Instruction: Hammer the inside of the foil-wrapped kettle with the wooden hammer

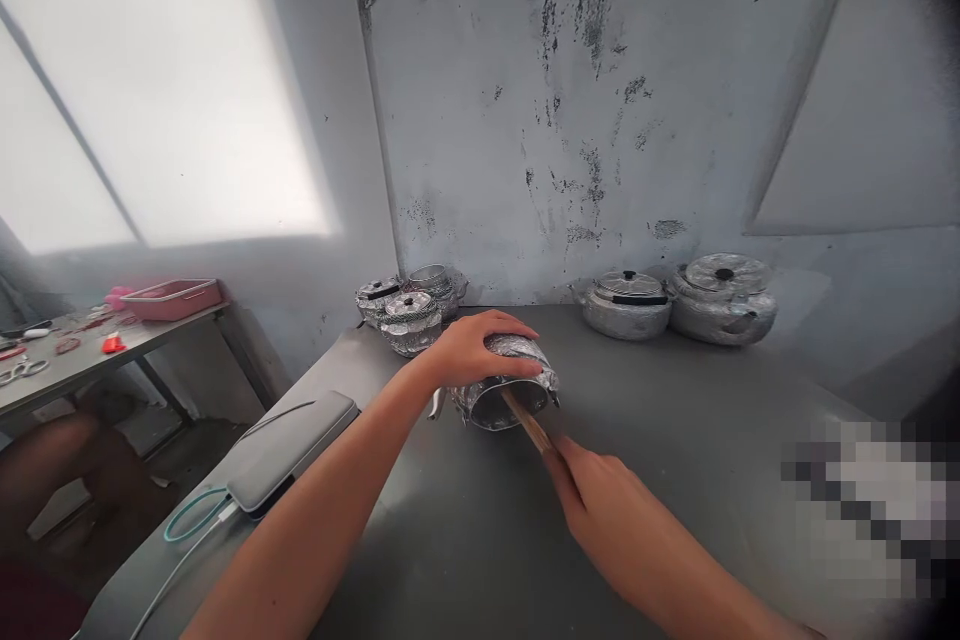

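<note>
A small kettle-like pot point(525, 348) covered in crinkled silver foil lies tilted on the table, its round mouth facing me. A pale spout or handle juts out at its left side. Over its top, my left hand point(480, 345) is closed, thumb and fingers spanning the foil. My right hand point(600, 490) grips a wooden stick point(531, 423) whose far end goes inside the pot's mouth. What the stick touches in there is hidden.
On the grey table point(465, 540), several foil-covered pots point(409, 325) stand at the back left. A lidded pot point(626, 310) and a larger one point(724, 310) stand at the back right. A grey case point(300, 450) with cables lies left. A pink basket point(172, 300) sits on a side table.
</note>
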Available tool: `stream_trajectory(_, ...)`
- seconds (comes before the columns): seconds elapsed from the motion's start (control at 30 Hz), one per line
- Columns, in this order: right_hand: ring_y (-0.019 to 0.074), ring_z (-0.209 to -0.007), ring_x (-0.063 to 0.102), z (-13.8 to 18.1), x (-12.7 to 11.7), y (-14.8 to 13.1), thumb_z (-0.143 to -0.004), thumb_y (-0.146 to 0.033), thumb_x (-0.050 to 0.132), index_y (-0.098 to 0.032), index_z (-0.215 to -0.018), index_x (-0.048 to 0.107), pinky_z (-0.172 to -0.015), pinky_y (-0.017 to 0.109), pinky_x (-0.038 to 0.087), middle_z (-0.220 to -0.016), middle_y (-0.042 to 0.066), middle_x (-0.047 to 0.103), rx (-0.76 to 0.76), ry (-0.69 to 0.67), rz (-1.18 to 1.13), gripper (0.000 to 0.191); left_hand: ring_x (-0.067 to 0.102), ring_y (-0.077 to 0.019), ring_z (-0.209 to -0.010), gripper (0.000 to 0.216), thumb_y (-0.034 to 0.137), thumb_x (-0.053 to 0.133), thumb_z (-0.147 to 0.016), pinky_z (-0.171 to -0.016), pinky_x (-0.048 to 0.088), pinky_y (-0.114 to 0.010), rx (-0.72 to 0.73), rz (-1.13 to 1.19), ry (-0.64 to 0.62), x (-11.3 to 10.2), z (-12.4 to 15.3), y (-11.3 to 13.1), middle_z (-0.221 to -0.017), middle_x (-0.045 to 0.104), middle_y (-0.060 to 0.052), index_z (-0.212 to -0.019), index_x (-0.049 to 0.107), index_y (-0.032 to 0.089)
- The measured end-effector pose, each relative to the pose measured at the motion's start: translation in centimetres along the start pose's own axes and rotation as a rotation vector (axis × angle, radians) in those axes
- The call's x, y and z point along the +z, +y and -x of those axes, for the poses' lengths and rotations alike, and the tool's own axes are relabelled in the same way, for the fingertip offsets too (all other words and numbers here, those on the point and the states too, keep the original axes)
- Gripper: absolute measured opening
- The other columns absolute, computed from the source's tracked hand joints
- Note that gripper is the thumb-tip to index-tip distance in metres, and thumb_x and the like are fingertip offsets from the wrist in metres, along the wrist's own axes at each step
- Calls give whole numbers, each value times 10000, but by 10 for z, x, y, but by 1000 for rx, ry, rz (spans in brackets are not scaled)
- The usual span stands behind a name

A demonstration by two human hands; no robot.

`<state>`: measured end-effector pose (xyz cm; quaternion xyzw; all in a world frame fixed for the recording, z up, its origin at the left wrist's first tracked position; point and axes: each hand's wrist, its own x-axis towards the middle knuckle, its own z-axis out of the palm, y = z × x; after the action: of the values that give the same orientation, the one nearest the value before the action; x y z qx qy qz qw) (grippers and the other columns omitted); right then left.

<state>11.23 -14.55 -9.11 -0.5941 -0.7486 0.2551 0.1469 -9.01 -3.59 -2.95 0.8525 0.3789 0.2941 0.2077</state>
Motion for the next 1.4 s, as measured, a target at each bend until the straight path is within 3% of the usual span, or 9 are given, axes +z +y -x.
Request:
stream_trajectory(0.33,183,-535,492,0,-2,-7,-1067,-360,207,-244,-866,543,-550,322,314,-712,48,676,16,-15,24,409,588,-274,-1279,490,584,775,-800,-1143,423,-380,-34,0,3,0,-1,-1,-1366,651,-22,-1211,744,319)
stream_trajectory(0.5,192,-621,569,-1,1,-6,-1071,-366,200,-252,-878,530,-597,321,352,-788,44,705,-9,16,8,399,591,-268,-1272,487,585,771,-805,-1138,424,-372,-31,12,5,-1,-2,-2,-1359,652,-19,-1213,742,319)
stream_trajectory(0.67,190,-523,498,-1,2,-4,-1063,-396,190,-261,-828,518,-531,321,312,-691,42,671,14,-12,32,426,584,-277,-1283,489,589,760,-811,-1140,424,-380,-48,7,-3,-1,-1,0,-1378,641,-21,-1221,738,324)
stream_trajectory(0.87,226,-653,611,1,-10,6,-1062,-397,223,-272,-875,531,-634,343,371,-781,38,719,-4,30,42,381,580,-277,-1284,498,602,730,-836,-1142,419,-374,-27,-14,-19,-2,1,3,-1379,632,-21,-1253,717,330)
stream_trajectory(1.0,234,-722,647,-1,-19,19,-1043,-368,299,-274,-802,536,-652,342,358,-805,29,730,-10,36,64,351,441,-345,-1417,609,614,719,-831,-1181,370,-452,-27,-119,-106,-8,6,9,-1551,439,-43,-1381,630,369)
stream_trajectory(1.1,224,-661,596,-2,-22,26,-1035,-362,310,-274,-748,478,-634,344,327,-730,18,692,1,61,100,344,392,-400,-1437,758,536,769,-784,-1109,438,-494,-112,-181,-187,-15,10,11,-1604,281,-63,-1486,502,435)
stream_trajectory(1.2,217,-650,567,-3,-22,29,-1040,-389,296,-280,-761,496,-638,345,329,-737,11,687,-11,77,112,360,483,-380,-1363,840,568,756,-790,-1041,488,-452,-133,-146,-222,-19,11,10,-1550,376,-68,-1543,404,444)
stream_trajectory(1.3,207,-648,560,-3,-23,30,-1045,-436,290,-284,-769,519,-629,337,341,-746,2,690,-13,88,97,389,484,-350,-1364,784,675,691,-824,-1098,436,-440,-86,-118,-129,-17,10,9,-1505,494,-59,-1508,462,367)
stream_trajectory(1.4,199,-618,533,-3,-26,30,-1046,-465,277,-286,-772,518,-613,331,343,-709,-4,669,-6,104,93,406,487,-346,-1362,762,741,636,-833,-1104,427,-434,-99,-117,-97,-12,10,10,-1539,463,-67,-1470,509,343)
